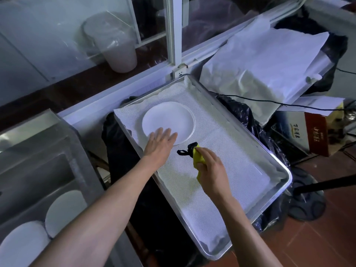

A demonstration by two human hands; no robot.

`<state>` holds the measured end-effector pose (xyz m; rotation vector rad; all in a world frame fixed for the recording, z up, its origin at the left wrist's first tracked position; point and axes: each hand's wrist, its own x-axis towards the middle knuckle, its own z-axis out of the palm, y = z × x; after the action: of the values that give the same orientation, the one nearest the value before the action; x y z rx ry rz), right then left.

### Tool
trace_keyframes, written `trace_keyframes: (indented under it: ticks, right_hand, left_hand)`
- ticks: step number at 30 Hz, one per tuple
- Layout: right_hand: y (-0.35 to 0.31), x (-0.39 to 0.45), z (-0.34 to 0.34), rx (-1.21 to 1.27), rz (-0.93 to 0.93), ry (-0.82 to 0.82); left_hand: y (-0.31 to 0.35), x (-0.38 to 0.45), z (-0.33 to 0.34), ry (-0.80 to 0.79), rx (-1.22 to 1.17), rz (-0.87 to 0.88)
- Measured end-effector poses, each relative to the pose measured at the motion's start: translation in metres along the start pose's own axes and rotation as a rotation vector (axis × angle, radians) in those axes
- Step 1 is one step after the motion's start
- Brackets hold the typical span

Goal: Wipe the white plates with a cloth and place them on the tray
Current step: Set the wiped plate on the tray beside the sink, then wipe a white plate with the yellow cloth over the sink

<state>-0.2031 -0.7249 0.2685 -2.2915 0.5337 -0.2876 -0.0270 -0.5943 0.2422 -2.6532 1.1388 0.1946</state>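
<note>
A white plate (169,118) lies flat at the far left end of a metal tray (277,162) lined with white mesh cloth. My left hand (159,145) hovers over the plate's near edge with its fingers straight and together, holding nothing. My right hand (210,168) is over the middle of the tray and grips a bunched yellow cloth (198,157) with a black loop hanging from its top. Two more white plates (63,211) (21,245) lean in the steel sink at the lower left.
The steel sink (38,166) stands left of the tray. Black plastic bags (244,116) lie under and around the tray. White paper and sacks (260,60) pile at the back right, with a black cable across them. A plastic bucket (115,45) sits behind glass.
</note>
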Motion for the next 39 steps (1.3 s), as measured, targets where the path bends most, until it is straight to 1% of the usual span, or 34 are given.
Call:
trace_keyframes:
  ticks: [7,13,16,19,22,27,34,39]
  right_hand:
    - [0.009,-0.005,0.009,-0.017,0.024,-0.009]
    - [0.007,-0.013,0.011,-0.009,0.006,-0.010]
    - [0.002,-0.010,0.011,-0.011,-0.004,-0.013]
    - [-0.014,-0.004,0.014,-0.018,-0.037,-0.013]
    - [-0.038,0.001,0.024,-0.002,-0.093,-0.024]
    - [-0.094,-0.004,0.062,0.019,-0.223,-0.108]
    - [-0.188,-0.044,0.145,0.048,-0.384,-0.253]
    - [-0.238,-0.089,0.226,0.052,-0.473,-0.381]
  left_hand:
    - [-0.003,0.009,0.009,-0.008,-0.018,0.016]
    - [-0.001,0.007,0.001,0.001,-0.150,0.006]
    - [-0.003,-0.016,-0.012,0.080,-0.210,0.015]
    - [-0.012,-0.054,-0.019,0.220,-0.359,0.003]
    - [-0.028,-0.097,-0.017,0.334,-0.482,-0.085]
    - [-0.065,-0.172,0.006,0.429,-0.522,-0.190]
    - [-0.139,-0.289,0.058,0.271,-0.516,-0.341]
    - [-0.193,-0.370,0.120,0.128,-0.571,-0.555]
